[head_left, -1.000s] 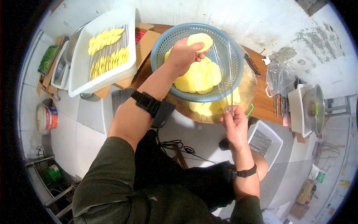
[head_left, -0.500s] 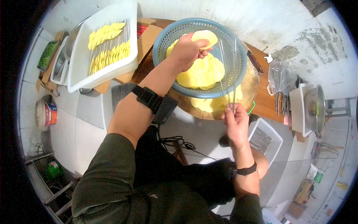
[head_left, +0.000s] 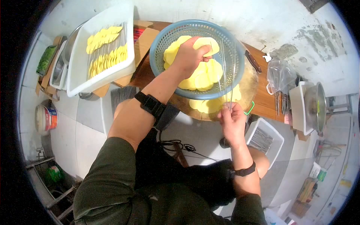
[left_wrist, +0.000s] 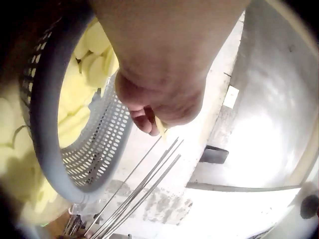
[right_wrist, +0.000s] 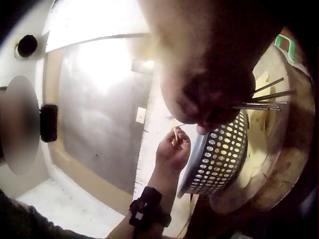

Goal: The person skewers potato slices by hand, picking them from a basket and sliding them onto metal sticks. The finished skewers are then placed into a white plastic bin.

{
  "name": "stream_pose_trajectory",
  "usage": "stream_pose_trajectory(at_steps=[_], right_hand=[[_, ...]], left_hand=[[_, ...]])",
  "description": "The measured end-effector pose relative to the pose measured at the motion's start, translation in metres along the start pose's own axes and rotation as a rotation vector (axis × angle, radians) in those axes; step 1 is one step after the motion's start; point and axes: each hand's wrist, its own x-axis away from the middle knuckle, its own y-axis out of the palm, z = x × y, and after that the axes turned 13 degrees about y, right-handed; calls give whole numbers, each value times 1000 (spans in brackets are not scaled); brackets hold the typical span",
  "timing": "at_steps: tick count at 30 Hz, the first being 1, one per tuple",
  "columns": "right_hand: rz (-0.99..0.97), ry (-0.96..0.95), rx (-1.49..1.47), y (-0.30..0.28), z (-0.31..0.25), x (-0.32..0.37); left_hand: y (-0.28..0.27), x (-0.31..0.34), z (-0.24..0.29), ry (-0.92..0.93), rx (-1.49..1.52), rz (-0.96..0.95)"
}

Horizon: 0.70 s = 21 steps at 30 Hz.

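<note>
Setting: pale tiled floor [head_left: 86,123] below a wooden bench [head_left: 268,101]; a round chopping block [head_left: 252,88] lies on the bench, with a blue basket [head_left: 159,47] on top of it.
Change: within the last second the left hand [head_left: 189,56] has kept the potato slice [head_left: 207,43] raised above the pile [head_left: 202,78], while the right hand [head_left: 232,120] has drawn up towards the basket rim and the skewers [head_left: 227,75] have tilted nearer the slice.
Meaning: the slice is clear of the pile, just beside the skewer tips, not yet pierced.
Left hand: fingers curled, pinching the slice by its edge at 12 o'clock in the basket; its wrist view shows the pinch [left_wrist: 160,127] above the skewers [left_wrist: 139,194].
Right hand: narrow grip at 5 o'clock of the basket, fingers closed round the lower ends of a small bundle of skewers, which fan upward across the rim; the right wrist view confirms it [right_wrist: 269,102].
Loose slices [head_left: 208,105]: on the block, at 6 o'clock of the basket.
White tray [head_left: 101,80]: at 10 o'clock, holding rows of skewered slices.
White tub [head_left: 275,131]: at 4 o'clock, holding spare skewers.
Knife [head_left: 253,62]: on the bench at 2 o'clock.
</note>
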Motion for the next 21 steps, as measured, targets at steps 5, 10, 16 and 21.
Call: stream_pose_trajectory(at_steps=[5,10,16,21], right_hand=[[23,5,-12,4,2,2],[28,44,20,5,0,8],[15,53,29,4,0,9],[27,58,6,6,0,10]], left_hand=[[1,2,0,130,-173,-93],[7,3,0,43,40,62],[4,0,-2,18,27,51],[4,1,2,23,-30,-5]])
